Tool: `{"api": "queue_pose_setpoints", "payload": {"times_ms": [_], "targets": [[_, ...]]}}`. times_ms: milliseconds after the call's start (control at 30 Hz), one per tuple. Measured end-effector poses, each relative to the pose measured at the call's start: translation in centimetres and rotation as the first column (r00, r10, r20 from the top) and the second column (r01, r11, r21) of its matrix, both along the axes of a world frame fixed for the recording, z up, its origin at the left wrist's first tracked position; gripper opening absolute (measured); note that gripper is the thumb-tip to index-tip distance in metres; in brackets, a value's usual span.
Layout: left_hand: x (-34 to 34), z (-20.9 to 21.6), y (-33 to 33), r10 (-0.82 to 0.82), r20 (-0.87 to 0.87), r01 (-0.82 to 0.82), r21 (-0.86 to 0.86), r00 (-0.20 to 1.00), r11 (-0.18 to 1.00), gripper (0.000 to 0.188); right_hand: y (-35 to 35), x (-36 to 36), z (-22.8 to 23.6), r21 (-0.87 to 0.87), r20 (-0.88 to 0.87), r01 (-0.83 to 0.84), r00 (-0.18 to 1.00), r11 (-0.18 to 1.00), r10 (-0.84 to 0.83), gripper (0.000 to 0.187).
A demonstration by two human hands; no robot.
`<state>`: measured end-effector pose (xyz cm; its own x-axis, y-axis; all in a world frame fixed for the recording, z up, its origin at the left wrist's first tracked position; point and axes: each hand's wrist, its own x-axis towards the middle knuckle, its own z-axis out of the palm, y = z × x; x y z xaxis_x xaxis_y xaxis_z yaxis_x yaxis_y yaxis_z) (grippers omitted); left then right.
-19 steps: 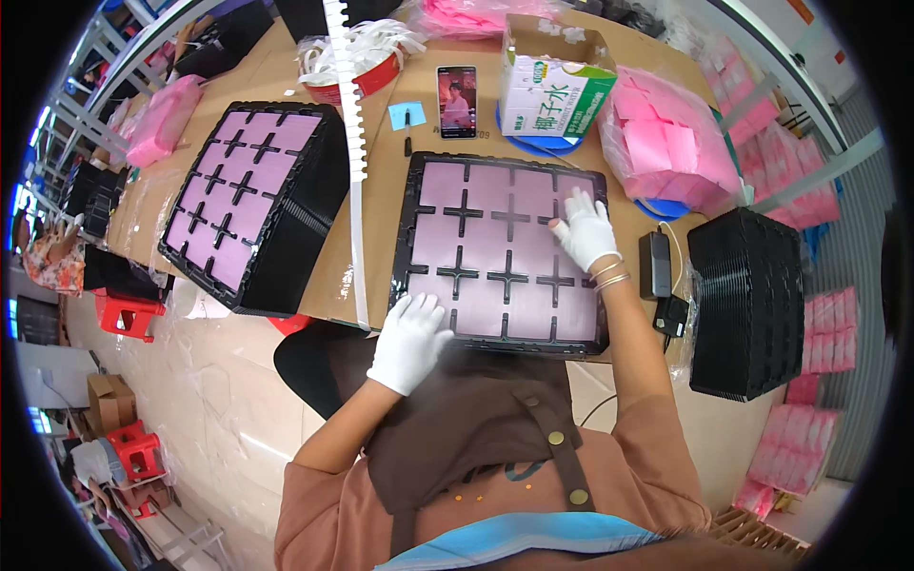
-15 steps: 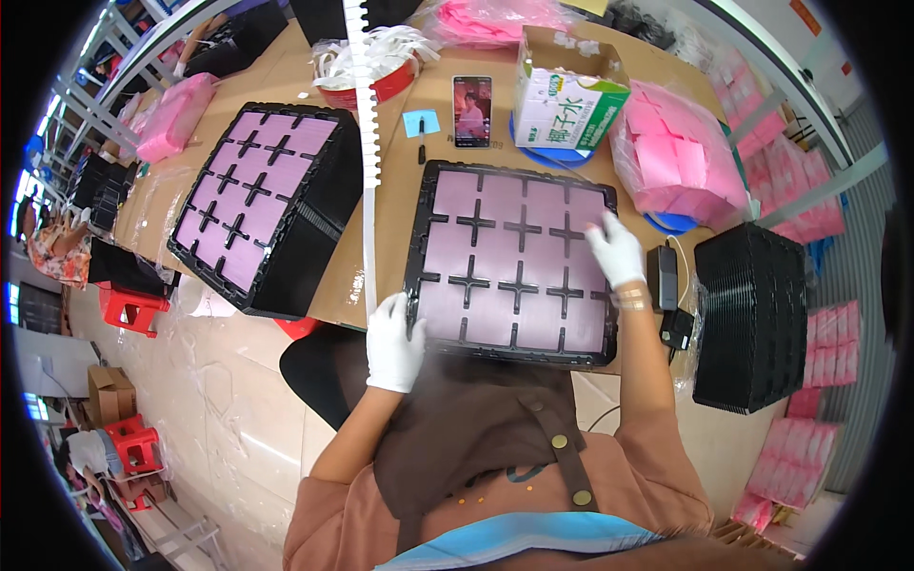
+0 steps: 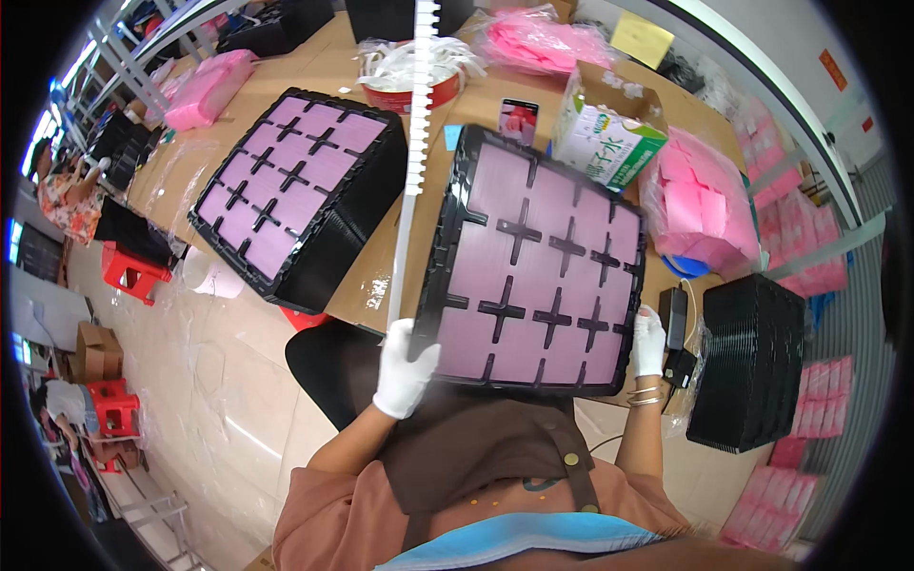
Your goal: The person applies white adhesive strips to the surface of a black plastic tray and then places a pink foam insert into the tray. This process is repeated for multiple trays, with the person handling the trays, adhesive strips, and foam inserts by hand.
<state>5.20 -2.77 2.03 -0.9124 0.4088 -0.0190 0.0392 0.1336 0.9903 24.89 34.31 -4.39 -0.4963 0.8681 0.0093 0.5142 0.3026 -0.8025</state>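
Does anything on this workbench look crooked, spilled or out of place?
Nothing looks spilled or broken. The black tray of pink sheets is tilted, but only because the left hand and right hand grip its near corners. The stack of filled trays sits askew to the table edge, one corner overhanging.

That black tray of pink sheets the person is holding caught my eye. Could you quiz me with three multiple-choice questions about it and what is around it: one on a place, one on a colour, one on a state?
1. Where is the stack of empty black trays?
A. At the person's right
B. At the person's left
C. On the floor behind

2. What colour are the gloves?
A. Blue
B. White
C. Yellow

3. How is the held tray supported?
A. Lying untouched
B. One hand only
C. Both hands at its near corners

Answers: 1 A, it stands past the right hand. 2 B, both gloves are white. 3 C, the left hand and the right hand each grip a corner.
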Motion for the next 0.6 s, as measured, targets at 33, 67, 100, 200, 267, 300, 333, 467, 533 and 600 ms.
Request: {"api": "queue_pose_setpoints", "payload": {"times_ms": [33, 67, 100, 200, 267, 300, 333, 467, 533, 600], "targets": [[-0.6, 1.2, -1.3, 0.029, -0.142, -0.042, -0.094, 0.99, 0.995, 0.03, 1.1, 0.2, -0.3, -0.049, -0.102, -0.061, 0.993, 0.997, 0.056, 0.063], [-1.4, 2.1, -2.7, 0.045, -0.282, -0.1, -0.182, 0.958, 0.978, 0.03, 1.4, -0.3, -0.3, -0.201, -0.297, -0.052, 0.955, 0.978, -0.01, 0.061], [-2.3, 2.7, -4.4, 0.154, -0.203, -0.165, -0.038, 0.967, 0.986, 0.033, 0.7, -2.1, 1.4, -0.244, -0.382, -0.12, 0.924, 0.962, 0.018, 0.058], [-5.3, 5.2, -8.0, 0.434, -0.02, -0.393, 0.385, 0.901, 0.835, 0.041, -3.5, -9.8, 7.4, -0.265, -0.461, -0.341, 0.866, 0.902, 0.192, 0.048], [-8.4, 5.2, -10.8, 0.564, 0.06, -0.53, 0.436, 0.824, 0.728, 0.043, -5.9, -15.1, 7.4, -0.235, -0.436, -0.537, 0.803, 0.81, 0.405, 0.041], [-9.4, 5.6, -11.1, 0.606, 0.078, -0.566, 0.467, 0.792, 0.679, 0.043, -7.4, -18.1, 6.6, -0.315, -0.448, -0.569, 0.795, 0.76, 0.41, 0.041], [-11.1, 4.4, -12.3, 0.674, 0.033, -0.61, 0.46, 0.738, 0.645, 0.044, -9.0, -21.2, 5.6, -0.388, -0.464, -0.6, 0.783, 0.699, 0.414, 0.04], [-16.1, 1.0, -15.5, 0.724, 0.093, -0.679, 0.445, 0.683, 0.584, 0.053, -16.4, -32.5, 3.1, -0.682, -0.458, -0.483, 0.867, 0.549, 0.194, 0.044], [-18.0, 0.2, -15.3, 0.775, 0.028, -0.713, 0.414, 0.632, 0.566, 0.037, -17.7, -35.7, 2.1, -0.753, -0.536, -0.507, 0.842, 0.42, 0.054, 0.035], [-18.7, -0.2, -15.1, 0.776, 0.129, -0.744, 0.417, 0.617, 0.523, 0.037, -18.2, -37.2, 2.0, -0.757, -0.599, -0.548, 0.799, 0.356, -0.045, 0.018]]}}
